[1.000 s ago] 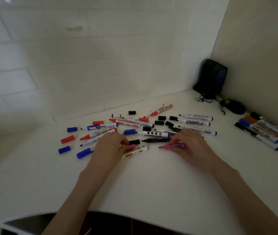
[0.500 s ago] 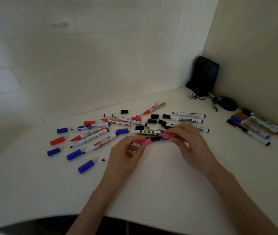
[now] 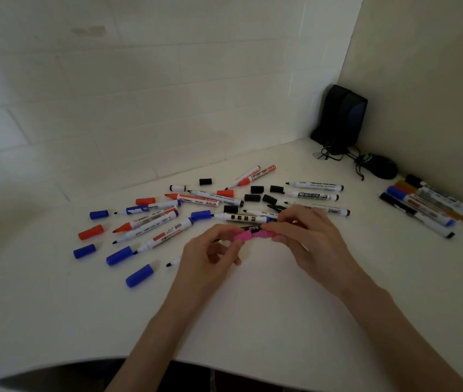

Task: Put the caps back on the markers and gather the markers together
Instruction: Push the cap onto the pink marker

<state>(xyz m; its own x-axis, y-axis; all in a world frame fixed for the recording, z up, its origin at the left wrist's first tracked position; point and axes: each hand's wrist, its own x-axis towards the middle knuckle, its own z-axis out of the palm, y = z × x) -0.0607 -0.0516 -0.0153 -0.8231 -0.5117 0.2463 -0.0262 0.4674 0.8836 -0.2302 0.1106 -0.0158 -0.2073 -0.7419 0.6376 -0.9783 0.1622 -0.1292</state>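
**Pink marker (image 3: pixel 265 234) held between both hands, loose markers and caps behind**

The pink marker lies level just above the white table (image 3: pixel 252 321), in front of the scattered pile, with one hand at each end. The right hand (image 3: pixel 312 239) grasps its barrel, fingers curled over the top and thumb beneath. The left hand (image 3: pixel 210 250) pinches the pink cap (image 3: pixel 242 236) between thumb and forefinger, its other fingers curled loosely under. The cap meets the marker's end in one line; whether it is pressed fully home cannot be told.

Behind and to the left of the hands lie the uncapped markers (image 3: pixel 154 223), white-barrelled, pointing many ways, some crossing or touching one another. One of them, with a black tip (image 3: pixel 169 264), sticks out from under the left wrist. Blue caps (image 3: pixel 139 275) lie apart along the left and near edge of the pile, one just beside a marker tip. Red caps (image 3: pixel 90 232) sit among them, further left and back. Black caps (image 3: pixel 256 189) cluster toward the back of the pile, near two black-tipped markers that lie side by side.

Well apart on the right, against the side wall, the capped markers (image 3: pixel 422 206) lie together in a close row, touching one another. In the far corner stands a black speaker (image 3: pixel 340 120), with a tangled cord at its foot and a black mouse (image 3: pixel 380 165) just beside it. A tiled wall (image 3: pixel 168 108) runs along the back.
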